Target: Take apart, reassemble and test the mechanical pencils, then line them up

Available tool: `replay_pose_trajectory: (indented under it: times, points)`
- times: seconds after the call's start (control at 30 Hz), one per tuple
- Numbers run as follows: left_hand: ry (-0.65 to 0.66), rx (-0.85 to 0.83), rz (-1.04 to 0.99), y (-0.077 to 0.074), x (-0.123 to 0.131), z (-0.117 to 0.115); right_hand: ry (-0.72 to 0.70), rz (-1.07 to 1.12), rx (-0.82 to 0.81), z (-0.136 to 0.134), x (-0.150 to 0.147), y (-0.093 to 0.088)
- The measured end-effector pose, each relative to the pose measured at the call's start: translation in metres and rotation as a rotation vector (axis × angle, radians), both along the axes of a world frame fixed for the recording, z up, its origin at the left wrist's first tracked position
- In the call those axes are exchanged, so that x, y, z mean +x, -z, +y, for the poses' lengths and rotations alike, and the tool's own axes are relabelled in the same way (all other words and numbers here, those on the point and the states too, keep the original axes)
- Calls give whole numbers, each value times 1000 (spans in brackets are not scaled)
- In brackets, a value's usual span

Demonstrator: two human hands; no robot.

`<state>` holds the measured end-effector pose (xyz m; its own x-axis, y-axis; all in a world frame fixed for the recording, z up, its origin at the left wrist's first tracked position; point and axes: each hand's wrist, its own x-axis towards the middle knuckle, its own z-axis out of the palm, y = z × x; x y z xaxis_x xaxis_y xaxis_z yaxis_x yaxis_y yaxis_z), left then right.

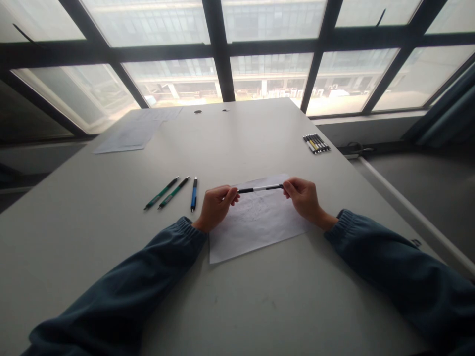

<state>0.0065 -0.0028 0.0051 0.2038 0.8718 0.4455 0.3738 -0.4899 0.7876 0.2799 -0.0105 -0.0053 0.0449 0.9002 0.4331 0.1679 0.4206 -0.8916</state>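
A black and white pen (pixel 260 188) is stretched level between my two hands, above a sheet of paper (pixel 245 242) with faint pen marks. My left hand (pixel 216 205) pinches its grip end, and my right hand (pixel 303 199) pinches the opposite end with the clip. Both tips are hidden by my fingers. Just left of my left hand lies a blue pen (pixel 194 194). Beyond it are two green pens, one nearer (pixel 174 192) and one farther left (pixel 162 193), set down at a slant.
Several pens (pixel 316 143) lie in a tight row by the table's right edge. Sheets of paper (pixel 128 133) rest at the far left. The white table (pixel 237 133) reaches toward a wall of windows (pixel 270 74). Two round holes show near its far edge.
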Motion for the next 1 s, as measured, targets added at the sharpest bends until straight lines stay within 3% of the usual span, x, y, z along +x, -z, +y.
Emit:
replay_pose_trajectory:
  times: [1.0]
  points:
    - [9, -8, 26, 0, 0, 0, 1, 9, -4, 2, 0, 3]
